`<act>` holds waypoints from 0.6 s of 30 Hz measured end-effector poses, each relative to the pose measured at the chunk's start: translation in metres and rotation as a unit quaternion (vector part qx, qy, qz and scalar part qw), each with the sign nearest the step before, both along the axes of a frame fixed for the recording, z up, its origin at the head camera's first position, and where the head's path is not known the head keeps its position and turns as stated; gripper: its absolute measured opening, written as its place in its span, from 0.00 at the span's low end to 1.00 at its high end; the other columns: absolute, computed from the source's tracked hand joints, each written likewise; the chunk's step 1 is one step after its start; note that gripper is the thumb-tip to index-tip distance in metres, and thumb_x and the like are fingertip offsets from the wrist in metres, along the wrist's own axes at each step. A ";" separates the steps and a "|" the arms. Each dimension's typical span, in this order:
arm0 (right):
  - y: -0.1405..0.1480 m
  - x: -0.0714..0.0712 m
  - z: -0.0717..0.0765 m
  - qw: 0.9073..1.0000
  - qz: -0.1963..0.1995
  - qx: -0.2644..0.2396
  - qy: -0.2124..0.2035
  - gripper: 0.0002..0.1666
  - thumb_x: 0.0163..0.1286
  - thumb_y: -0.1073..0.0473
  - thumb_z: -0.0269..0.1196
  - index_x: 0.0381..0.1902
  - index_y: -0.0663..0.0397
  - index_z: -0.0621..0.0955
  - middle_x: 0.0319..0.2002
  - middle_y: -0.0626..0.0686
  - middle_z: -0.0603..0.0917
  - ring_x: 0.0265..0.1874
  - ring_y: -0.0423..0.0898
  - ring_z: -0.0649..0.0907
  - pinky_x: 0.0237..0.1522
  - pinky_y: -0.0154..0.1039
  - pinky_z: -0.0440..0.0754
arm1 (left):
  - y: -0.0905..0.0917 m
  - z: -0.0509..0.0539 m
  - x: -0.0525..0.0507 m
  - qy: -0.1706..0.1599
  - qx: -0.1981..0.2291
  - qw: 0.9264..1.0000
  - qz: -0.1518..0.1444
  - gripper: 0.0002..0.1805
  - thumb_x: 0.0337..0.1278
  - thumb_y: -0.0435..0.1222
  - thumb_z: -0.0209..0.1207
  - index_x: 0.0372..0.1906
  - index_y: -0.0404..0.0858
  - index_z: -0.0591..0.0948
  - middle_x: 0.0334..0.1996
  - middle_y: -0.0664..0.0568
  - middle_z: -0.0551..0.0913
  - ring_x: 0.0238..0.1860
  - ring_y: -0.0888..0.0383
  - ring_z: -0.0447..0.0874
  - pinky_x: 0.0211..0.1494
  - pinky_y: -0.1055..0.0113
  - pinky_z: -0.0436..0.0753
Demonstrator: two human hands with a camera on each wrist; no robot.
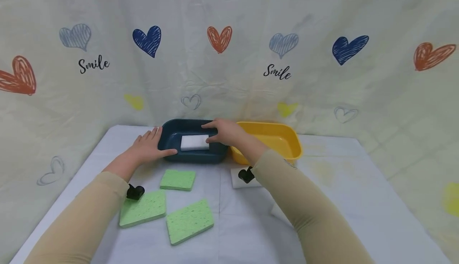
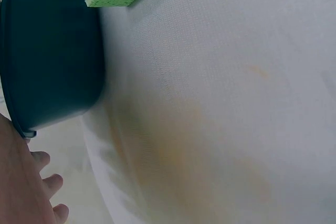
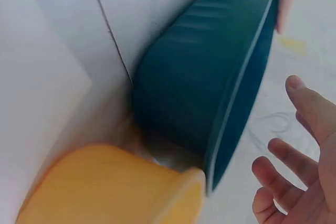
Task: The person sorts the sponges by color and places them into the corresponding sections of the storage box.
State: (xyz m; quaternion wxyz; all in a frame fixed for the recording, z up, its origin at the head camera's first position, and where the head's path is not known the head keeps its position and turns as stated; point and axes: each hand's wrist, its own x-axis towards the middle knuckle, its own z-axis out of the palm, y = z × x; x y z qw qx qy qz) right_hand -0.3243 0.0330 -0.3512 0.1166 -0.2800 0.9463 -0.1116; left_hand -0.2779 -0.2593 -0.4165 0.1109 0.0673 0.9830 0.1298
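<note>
A dark teal basin (image 1: pixel 197 158) stands at the back of the table, with a white sponge-like block (image 1: pixel 195 142) lying inside. My left hand (image 1: pixel 147 147) rests at its left rim, fingers extended and thumb over the front edge. Above the basin's right side, my right hand (image 1: pixel 227 131) has its fingers spread. In the right wrist view, nothing shows between the right hand's fingers (image 3: pixel 294 156). The left wrist view catches only part of the left hand (image 2: pixel 21 182), beside the teal basin (image 2: pixel 52 51).
A yellow basin (image 1: pixel 295 146) stands right of the teal one, partly behind my right wrist. Green sponges lie in front: one (image 1: pixel 177 180) near the basin, two more (image 1: pixel 143 209) (image 1: pixel 190 221) closer. White blocks (image 1: pixel 237 179) (image 1: pixel 280 213) are partly covered by my right arm.
</note>
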 end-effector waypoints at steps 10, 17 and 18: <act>0.043 0.033 0.011 0.999 -0.006 -0.027 0.024 0.36 0.64 0.39 0.68 0.70 0.31 0.74 0.68 0.54 0.71 0.62 0.53 0.74 0.65 0.49 0.73 | 0.000 0.001 0.000 0.001 0.009 1.000 -0.007 0.70 0.51 0.77 0.46 0.77 0.28 0.35 0.77 0.30 0.36 0.76 0.30 0.35 0.73 0.33 0.36; 0.082 0.058 0.006 0.998 -0.001 -0.042 0.036 0.34 0.63 0.43 0.70 0.67 0.33 0.77 0.59 0.51 0.78 0.55 0.49 0.77 0.59 0.45 0.77 | -0.001 -0.001 0.000 0.002 0.016 1.000 -0.008 0.70 0.51 0.77 0.47 0.77 0.28 0.36 0.77 0.30 0.36 0.76 0.30 0.34 0.72 0.33 0.35; 0.089 0.062 0.005 0.998 -0.002 -0.044 0.037 0.33 0.64 0.44 0.70 0.67 0.34 0.77 0.58 0.50 0.79 0.55 0.49 0.77 0.60 0.45 0.77 | -0.001 -0.001 0.000 0.003 0.016 1.000 -0.008 0.70 0.51 0.77 0.47 0.77 0.28 0.36 0.77 0.30 0.36 0.76 0.30 0.34 0.72 0.33 0.35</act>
